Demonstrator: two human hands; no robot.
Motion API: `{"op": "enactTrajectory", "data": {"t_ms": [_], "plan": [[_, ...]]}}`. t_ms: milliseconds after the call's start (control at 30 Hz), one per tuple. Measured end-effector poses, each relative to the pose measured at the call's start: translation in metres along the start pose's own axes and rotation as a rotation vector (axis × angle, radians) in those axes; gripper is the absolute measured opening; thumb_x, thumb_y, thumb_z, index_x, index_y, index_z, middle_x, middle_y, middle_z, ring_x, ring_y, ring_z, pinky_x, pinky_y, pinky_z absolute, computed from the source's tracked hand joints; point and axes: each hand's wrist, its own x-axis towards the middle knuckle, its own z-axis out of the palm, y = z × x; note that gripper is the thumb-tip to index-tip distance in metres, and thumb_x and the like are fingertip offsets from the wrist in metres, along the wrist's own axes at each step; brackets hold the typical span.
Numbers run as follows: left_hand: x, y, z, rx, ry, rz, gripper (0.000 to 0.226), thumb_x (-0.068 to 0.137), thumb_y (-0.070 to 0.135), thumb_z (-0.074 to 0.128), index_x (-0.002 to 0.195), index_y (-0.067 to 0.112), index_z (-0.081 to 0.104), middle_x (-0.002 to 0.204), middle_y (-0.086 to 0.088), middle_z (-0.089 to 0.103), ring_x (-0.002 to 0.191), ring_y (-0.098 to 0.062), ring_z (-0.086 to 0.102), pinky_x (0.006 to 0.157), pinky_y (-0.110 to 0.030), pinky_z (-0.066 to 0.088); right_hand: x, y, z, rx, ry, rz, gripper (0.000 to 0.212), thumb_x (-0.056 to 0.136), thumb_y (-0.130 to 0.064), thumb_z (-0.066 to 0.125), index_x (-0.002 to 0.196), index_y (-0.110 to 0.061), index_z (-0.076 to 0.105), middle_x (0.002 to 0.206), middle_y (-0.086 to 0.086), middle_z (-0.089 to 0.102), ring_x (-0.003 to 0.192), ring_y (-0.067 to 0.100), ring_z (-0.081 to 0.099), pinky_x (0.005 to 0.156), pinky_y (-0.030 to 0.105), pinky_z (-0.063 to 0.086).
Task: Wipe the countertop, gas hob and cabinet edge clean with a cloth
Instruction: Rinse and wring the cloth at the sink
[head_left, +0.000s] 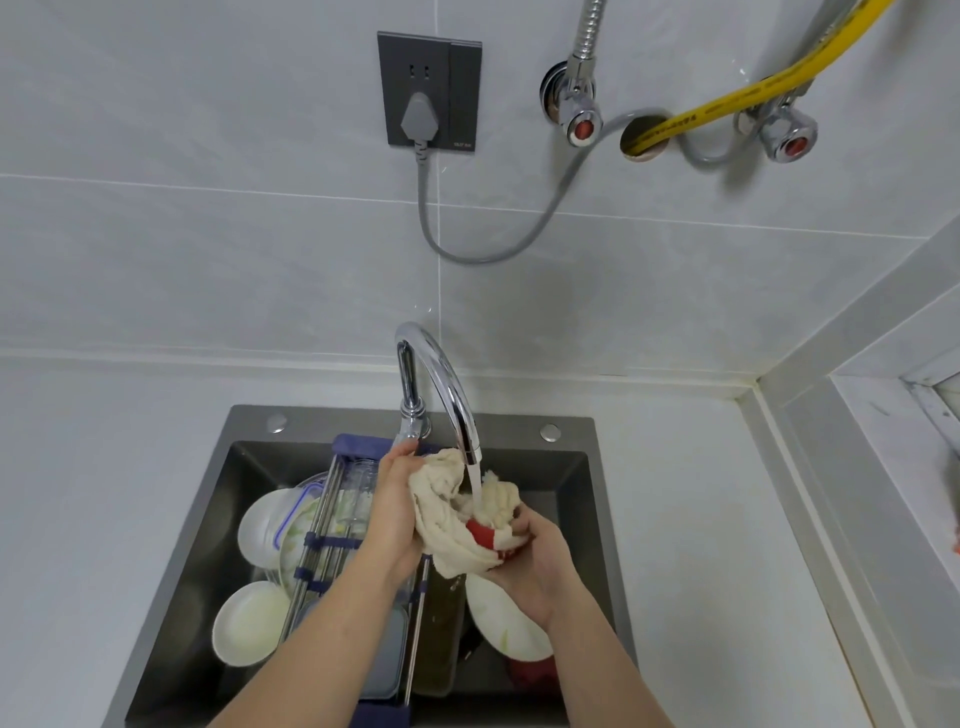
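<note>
Head view: both hands grip cloth (462, 514) under tap (441, 384) stream, left hand (397, 512) at 9 o'clock, right hand (535, 558) at 4. Soaked, limp, heavy; hold bunched middle.

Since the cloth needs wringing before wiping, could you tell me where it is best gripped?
Take the cream cloth by its two bunched ends, one from each side. It is crumpled into a loose roll under the tap stream, and the left hand and right hand already hold those ends over the sink, which probably suits twisting.
</note>
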Motion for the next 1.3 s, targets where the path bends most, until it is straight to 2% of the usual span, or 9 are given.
{"op": "enactTrajectory", "data": {"t_ms": [200, 367, 467, 633, 733, 933, 1067, 1167, 1300], "plan": [[-0.007, -0.013, 0.002, -0.019, -0.038, -0.126, 0.03, 0.091, 0.027, 0.056, 0.112, 0.009, 0.066, 0.121, -0.029, 0.065, 0.114, -0.043, 0.064, 0.11, -0.058, 0.042, -0.004, -0.003, 0.035, -0.392, 0.156, -0.109, 0.042, 0.091, -0.049, 0.07, 0.122, -0.02, 0.07, 0.113, 0.008, 0.077, 0.107, 0.027, 0.072, 0.095, 0.046, 0.058], [-0.001, -0.017, 0.001, 0.087, 0.033, -0.093, 0.054, 0.085, 0.053, 0.064, 0.111, 0.007, 0.076, 0.116, -0.023, 0.073, 0.112, -0.039, 0.07, 0.108, -0.057, 0.048, -0.006, -0.01, 0.063, -0.396, 0.292, -0.356, 0.013, 0.098, -0.034, 0.067, 0.09, -0.024, 0.071, 0.082, -0.004, 0.074, 0.079, 0.012, 0.07, 0.06, 0.023, 0.051], [-0.004, -0.022, 0.008, 0.18, 0.1, -0.064, 0.063, 0.079, 0.068, 0.072, 0.111, 0.014, 0.075, 0.104, -0.013, 0.079, 0.1, -0.03, 0.076, 0.095, -0.051, 0.058, -0.004, -0.012, 0.071, -0.315, 0.318, -0.407, 0.018, 0.097, -0.03, 0.068, 0.085, -0.018, 0.073, 0.076, 0.002, 0.074, 0.075, 0.017, 0.072, 0.063, 0.028, 0.055], [-0.015, -0.031, 0.03, 0.074, 0.164, -0.012, 0.027, 0.092, 0.025, 0.076, 0.112, 0.01, 0.068, 0.097, -0.013, 0.079, 0.086, -0.024, 0.076, 0.069, -0.033, 0.057, 0.004, -0.006, 0.076, -0.482, 0.391, -0.586, 0.032, 0.093, -0.035, 0.073, 0.122, -0.026, 0.062, 0.11, -0.006, 0.07, 0.1, 0.014, 0.07, 0.085, 0.028, 0.058], [-0.006, -0.027, 0.033, 0.036, 0.248, 0.059, 0.021, 0.091, 0.024, 0.076, 0.107, 0.014, 0.067, 0.099, -0.014, 0.077, 0.087, -0.026, 0.076, 0.073, -0.037, 0.061, 0.001, 0.0, 0.067, -0.399, 0.404, -0.523, 0.072, 0.086, -0.042, 0.08, 0.145, -0.037, 0.04, 0.129, -0.007, 0.056, 0.113, 0.014, 0.061, 0.1, 0.037, 0.054], [-0.01, -0.023, 0.029, 0.08, 0.098, -0.064, 0.031, 0.095, 0.033, 0.07, 0.111, 0.007, 0.072, 0.1, -0.018, 0.078, 0.095, -0.035, 0.076, 0.09, -0.047, 0.06, 0.0, 0.013, 0.048, -0.081, 0.165, -0.262, 0.061, 0.075, -0.055, 0.084, 0.126, -0.03, 0.064, 0.113, 0.005, 0.077, 0.103, 0.026, 0.076, 0.099, 0.053, 0.057], [-0.015, -0.029, 0.037, -0.01, 0.129, -0.089, 0.033, 0.097, 0.032, 0.068, 0.113, 0.004, 0.07, 0.1, -0.021, 0.076, 0.092, -0.036, 0.074, 0.089, -0.049, 0.058, 0.024, 0.015, 0.049, -0.153, 0.4, -0.168, 0.062, 0.079, -0.068, 0.076, 0.121, -0.023, 0.064, 0.11, 0.008, 0.074, 0.103, 0.029, 0.072, 0.097, 0.051, 0.056], [-0.01, -0.019, 0.05, 0.225, 0.257, -0.018, 0.036, 0.104, 0.017, 0.053, 0.14, 0.008, 0.054, 0.107, -0.014, 0.071, 0.093, -0.023, 0.068, 0.077, -0.033, 0.049, 0.027, 0.013, 0.053, -0.173, 0.521, -0.228, 0.036, 0.102, -0.039, 0.061, 0.131, -0.018, 0.055, 0.121, 0.007, 0.066, 0.113, 0.025, 0.066, 0.099, 0.038, 0.053], [-0.02, -0.014, 0.059, 1.137, 0.209, 0.392, 0.066, 0.104, 0.009, 0.045, 0.159, 0.018, 0.01, 0.098, -0.005, 0.059, 0.086, -0.02, 0.063, 0.068, -0.028, 0.04, 0.021, 0.013, 0.061, -0.468, 0.539, -0.246, 0.039, 0.105, -0.032, 0.057, 0.141, -0.018, 0.051, 0.132, 0.005, 0.06, 0.123, 0.019, 0.06, 0.102, 0.027, 0.047]]}}
